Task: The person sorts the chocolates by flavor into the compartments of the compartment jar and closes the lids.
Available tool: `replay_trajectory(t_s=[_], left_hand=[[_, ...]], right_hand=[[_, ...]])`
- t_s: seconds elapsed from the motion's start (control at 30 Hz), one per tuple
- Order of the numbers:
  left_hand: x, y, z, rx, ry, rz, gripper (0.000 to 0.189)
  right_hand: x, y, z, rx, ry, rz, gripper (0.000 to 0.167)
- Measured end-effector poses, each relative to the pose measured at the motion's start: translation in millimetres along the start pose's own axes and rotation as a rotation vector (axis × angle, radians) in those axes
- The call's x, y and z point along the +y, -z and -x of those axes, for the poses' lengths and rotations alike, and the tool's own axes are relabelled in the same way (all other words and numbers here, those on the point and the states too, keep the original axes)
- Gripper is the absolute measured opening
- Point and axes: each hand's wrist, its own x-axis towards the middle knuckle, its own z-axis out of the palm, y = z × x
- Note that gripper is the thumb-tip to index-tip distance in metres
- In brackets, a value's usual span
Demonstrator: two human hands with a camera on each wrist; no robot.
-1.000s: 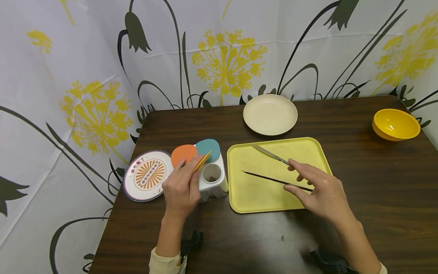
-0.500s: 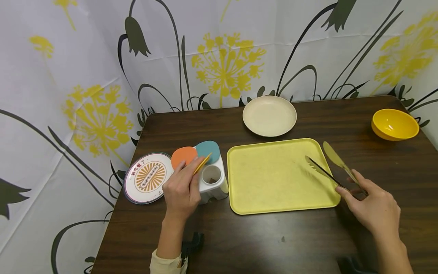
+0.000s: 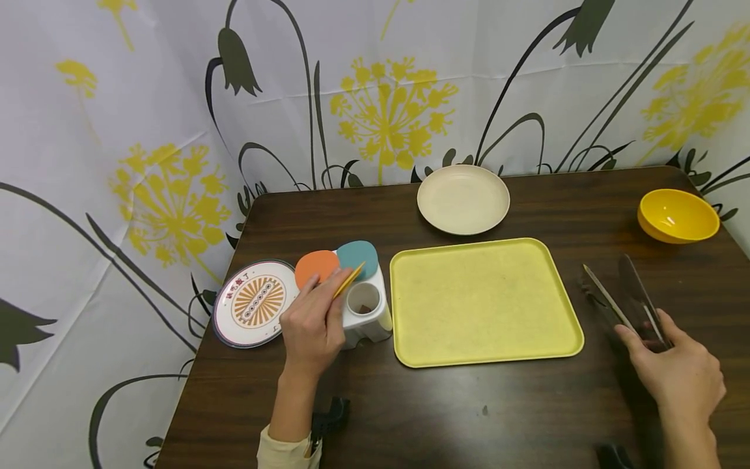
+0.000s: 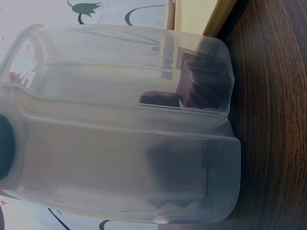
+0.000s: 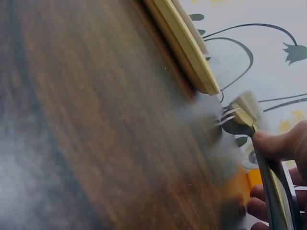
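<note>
In the head view my left hand pinches a thin yellow lid, seen edge-on, above a white container. Orange and teal lids top two of its compartments. A round compartment stands uncovered, with small brown pieces inside. From the left wrist, the translucent container wall shows dark brown pieces at its base. My right hand grips a knife and a fork above the table, right of the yellow tray. The fork's tines show in the right wrist view.
A white patterned plate stands left of the container. Behind the tray is a beige plate. A yellow bowl sits at the back right of the dark wooden table. Floral cloth hangs behind.
My right hand has carried the knife and fork rightward, from over the yellow tray to beyond its right edge, turning their tips away from me. The left hand stays in place.
</note>
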Motion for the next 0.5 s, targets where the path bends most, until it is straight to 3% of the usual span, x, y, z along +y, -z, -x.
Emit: replay_trajectory(t_s=[0.5], left_hand=[[1.1,0.2,-0.8,-0.003,0.002,-0.003,0.034]], right_hand=[[2.9,0.3,-5.5,-0.028,-0.019,0.036,0.089]])
